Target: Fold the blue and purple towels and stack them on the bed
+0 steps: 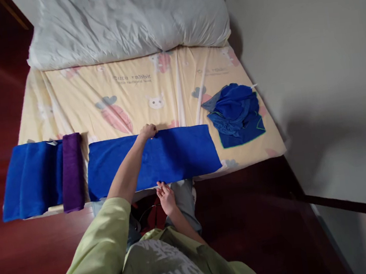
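Note:
A blue towel lies in a long folded strip along the bed's front edge. My left hand reaches across it, with closed fingers on the middle of its far edge. Palm up, my right hand is at the near edge, its fingers loosely bent and apart, with the fingertips close to the cloth. To the left lie folded blue towels and a narrow folded purple towel. A crumpled pile of blue cloths, one with green edging, lies on the right.
The bed has a pale yellow sheet printed with carrots and rabbits. A bulky white quilt or cushion covers its far end. A grey wall runs along the right, and dark red floor surrounds the front and left.

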`<state>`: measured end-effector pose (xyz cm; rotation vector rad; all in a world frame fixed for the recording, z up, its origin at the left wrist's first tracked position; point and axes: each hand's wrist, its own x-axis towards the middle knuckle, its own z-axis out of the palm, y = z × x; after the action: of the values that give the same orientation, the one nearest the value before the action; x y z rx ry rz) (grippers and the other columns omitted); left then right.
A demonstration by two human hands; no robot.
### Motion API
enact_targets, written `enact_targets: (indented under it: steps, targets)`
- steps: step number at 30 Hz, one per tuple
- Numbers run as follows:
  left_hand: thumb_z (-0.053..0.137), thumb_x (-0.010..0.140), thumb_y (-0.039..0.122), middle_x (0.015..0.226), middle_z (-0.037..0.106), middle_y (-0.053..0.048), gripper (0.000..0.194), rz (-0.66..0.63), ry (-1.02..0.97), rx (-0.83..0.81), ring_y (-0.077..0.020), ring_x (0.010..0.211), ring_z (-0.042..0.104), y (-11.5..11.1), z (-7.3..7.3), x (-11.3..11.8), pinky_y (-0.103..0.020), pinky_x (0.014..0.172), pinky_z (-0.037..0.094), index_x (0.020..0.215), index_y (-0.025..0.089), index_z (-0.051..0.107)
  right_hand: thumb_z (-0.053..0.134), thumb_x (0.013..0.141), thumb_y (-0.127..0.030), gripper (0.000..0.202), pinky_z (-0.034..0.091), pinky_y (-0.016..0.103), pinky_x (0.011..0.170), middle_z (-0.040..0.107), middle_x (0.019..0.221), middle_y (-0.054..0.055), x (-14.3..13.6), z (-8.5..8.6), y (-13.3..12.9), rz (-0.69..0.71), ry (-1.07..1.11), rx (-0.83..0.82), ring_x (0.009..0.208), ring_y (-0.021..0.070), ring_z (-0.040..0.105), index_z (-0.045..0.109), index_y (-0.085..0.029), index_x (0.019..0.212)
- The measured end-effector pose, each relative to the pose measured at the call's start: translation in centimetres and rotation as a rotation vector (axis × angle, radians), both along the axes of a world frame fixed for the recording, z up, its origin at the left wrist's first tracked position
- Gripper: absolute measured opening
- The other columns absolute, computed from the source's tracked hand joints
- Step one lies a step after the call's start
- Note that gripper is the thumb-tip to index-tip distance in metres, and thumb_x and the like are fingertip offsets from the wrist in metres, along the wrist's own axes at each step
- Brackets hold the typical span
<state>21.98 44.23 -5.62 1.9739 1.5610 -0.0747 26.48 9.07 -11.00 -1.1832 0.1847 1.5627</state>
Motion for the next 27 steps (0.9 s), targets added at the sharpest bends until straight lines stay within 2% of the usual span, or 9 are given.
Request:
enact_targets:
  steps: [6,12,16,21,24,27]
  targets:
    - [0.057,0.090,0.025,0.099,0.071,-0.012,0.026,0.047,-0.061,0.081,-0.0216,0.093,0.066,-0.2,0.4,0.1,-0.031,0.089,0.051,0.113,0.018,0.069,0.069,0.086,-0.033,0.010,0.054,0.032,0.088,0.075,0.107,0.002,-0.2,0.1,-0.5,-0.049,0.004,-0.025,0.085,0.0137,0.070,0.064,-0.025,0.090]
    - [0.055,0.091,0.021,0.079,0.071,-0.008,0.023,0.057,-0.119,0.070,-0.0174,0.069,0.065,-1.3,0.8,-0.1,-0.028,0.079,0.052,0.107,0.014,0.069,0.073,0.083,-0.039,0.019,0.054,0.036,0.089,0.075,0.106,0.005,-0.2,0.4,-0.3,-0.029,-0.033,0.005,0.092,0.0175,0.070,0.064,-0.023,0.089]
    - [0.053,0.092,0.020,0.082,0.073,-0.007,0.025,0.070,-0.185,0.093,-0.0157,0.066,0.064,-1.6,1.1,-0.4,-0.027,0.079,0.052,0.112,0.015,0.067,0.077,0.081,-0.041,0.022,0.054,0.036,0.087,0.075,0.100,0.001,-0.1,0.5,-1.3,0.007,-0.066,-0.031,0.091,0.0179,0.070,0.063,-0.025,0.085]
    - [0.051,0.092,0.018,0.079,0.073,-0.007,0.022,0.065,-0.218,0.067,-0.0153,0.060,0.064,-2.4,0.9,-0.6,-0.027,0.075,0.053,0.105,0.014,0.069,0.077,0.080,-0.044,0.026,0.053,0.037,0.090,0.076,0.100,0.002,-0.2,0.8,-1.3,0.018,-0.095,-0.037,0.092,0.0187,0.070,0.063,-0.023,0.085]
    - [0.050,0.092,0.021,0.087,0.074,-0.008,0.024,0.085,-0.252,0.078,-0.0146,0.058,0.064,-2.5,1.9,-0.8,-0.027,0.071,0.054,0.109,0.014,0.067,0.077,0.080,-0.046,0.028,0.052,0.037,0.091,0.076,0.101,0.004,0.0,1.5,-1.6,0.023,-0.136,-0.028,0.093,0.0193,0.071,0.063,-0.022,0.087]
    - [0.053,0.091,0.022,0.089,0.075,-0.007,0.022,0.118,-0.347,0.086,-0.0135,0.055,0.064,-2.6,3.7,-1.2,-0.026,0.066,0.054,0.108,0.015,0.066,0.077,0.077,-0.050,0.033,0.052,0.038,0.089,0.076,0.096,0.006,0.7,2.8,-2.0,0.033,-0.207,0.028,0.090,0.0212,0.071,0.064,-0.020,0.085]
